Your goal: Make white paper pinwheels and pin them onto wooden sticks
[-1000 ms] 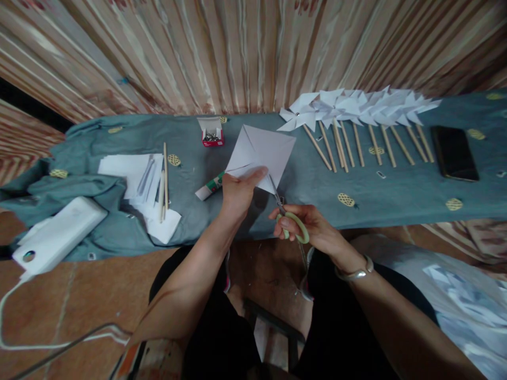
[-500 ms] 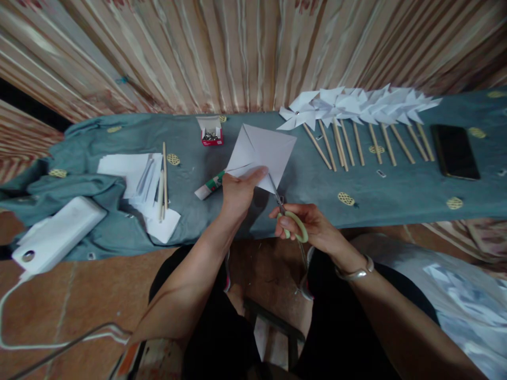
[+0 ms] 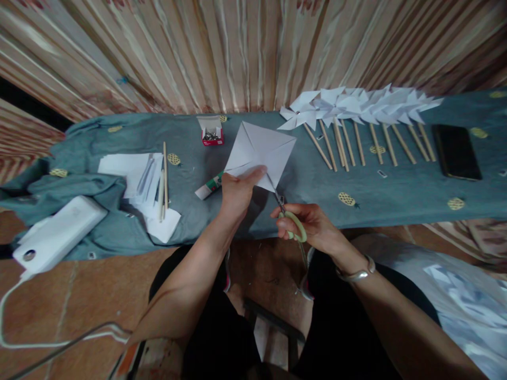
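Note:
My left hand (image 3: 237, 192) pinches the lower edge of a white creased paper square (image 3: 259, 150), held up over the teal cloth (image 3: 356, 184). Green-handled scissors (image 3: 291, 219) are gripped in my right hand (image 3: 309, 227), with the blades reaching into the paper's lower corner beside my left thumb. A silver bracelet (image 3: 356, 273) circles my right wrist.
Several finished white paper pinwheels on wooden sticks (image 3: 356, 121) lie in a row at the right, beside a black phone (image 3: 455, 152). A glue stick (image 3: 208, 187), a red box of pins (image 3: 212, 132), paper scraps with sticks (image 3: 146, 182) and a white power bank (image 3: 55, 235) lie to the left.
The scissors have edged slightly further into the paper's corner and the paper has tilted a little. Otherwise nothing has moved.

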Motion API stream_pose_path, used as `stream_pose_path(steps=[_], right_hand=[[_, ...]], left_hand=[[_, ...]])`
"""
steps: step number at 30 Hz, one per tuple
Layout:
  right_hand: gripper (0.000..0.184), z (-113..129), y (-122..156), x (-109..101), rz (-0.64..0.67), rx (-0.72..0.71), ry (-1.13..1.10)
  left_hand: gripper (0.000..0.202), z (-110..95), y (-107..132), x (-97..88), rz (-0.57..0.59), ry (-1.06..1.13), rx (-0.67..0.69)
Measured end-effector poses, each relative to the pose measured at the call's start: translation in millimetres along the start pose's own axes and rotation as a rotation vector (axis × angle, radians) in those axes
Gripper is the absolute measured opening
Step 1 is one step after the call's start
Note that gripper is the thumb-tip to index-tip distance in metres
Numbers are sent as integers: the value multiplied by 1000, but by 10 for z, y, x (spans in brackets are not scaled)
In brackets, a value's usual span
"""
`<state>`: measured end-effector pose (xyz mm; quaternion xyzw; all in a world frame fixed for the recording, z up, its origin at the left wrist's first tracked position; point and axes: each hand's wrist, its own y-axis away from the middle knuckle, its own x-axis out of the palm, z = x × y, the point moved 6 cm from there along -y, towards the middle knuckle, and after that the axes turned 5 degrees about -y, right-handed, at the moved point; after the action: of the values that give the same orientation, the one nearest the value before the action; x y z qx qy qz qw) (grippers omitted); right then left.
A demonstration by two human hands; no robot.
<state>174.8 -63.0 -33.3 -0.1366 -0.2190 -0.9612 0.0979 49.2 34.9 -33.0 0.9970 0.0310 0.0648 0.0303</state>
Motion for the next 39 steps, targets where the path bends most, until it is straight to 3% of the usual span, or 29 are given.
stream_pose_path(steps=[7,15,27,39], right_hand=[[42,-34,-12,-35,-20,-20,-16],[42,19,3,-32,-35,-23,-31],[42,-4,-5,-50,-58,-13,-44],[39,3,-6,-81,-58,-27,-27]], left_hand=[[12,20,-9,0,28,72,0],[11,11,36,36,87,-39,1],[13,-3,46,21,50,-52,-14],[15,27,84,57,88,-70,-32]])
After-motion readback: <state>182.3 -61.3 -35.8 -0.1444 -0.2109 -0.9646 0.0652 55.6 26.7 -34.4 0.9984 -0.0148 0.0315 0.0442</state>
